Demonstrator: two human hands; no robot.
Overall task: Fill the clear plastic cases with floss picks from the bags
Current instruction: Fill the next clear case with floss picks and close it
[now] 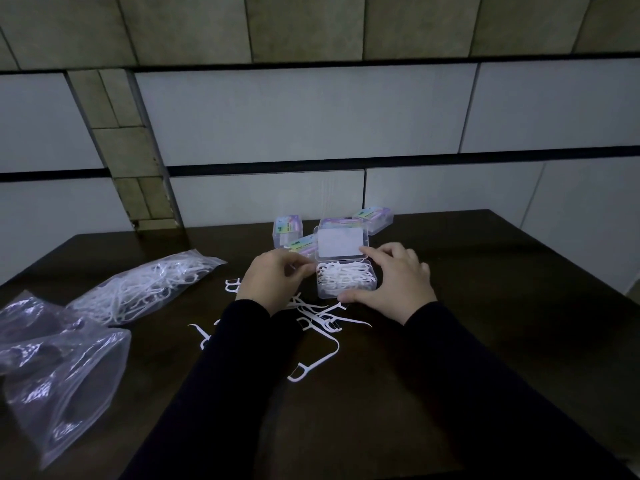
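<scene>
From the head cam, the open clear case (pixel 346 280), packed with white floss picks, sat right between both hands on the dark table (pixel 485 271). The left hand (pixel 272 284) had curled fingers touching its 9 o'clock edge; can't tell if it pinched anything. The right hand (pixel 391 282) gripped the case's 3 o'clock side, one finger on the raised lid (pixel 341 242). Loose picks (pixel 318 318) lay at 6 o'clock, the bag of picks (pixel 145 289) way off at 9.

Closed cases (pixel 374 220) crowd behind the open case (pixel 346 282), loose picks (pixel 320 320) in front, bare table (pixel 502 306) right
</scene>
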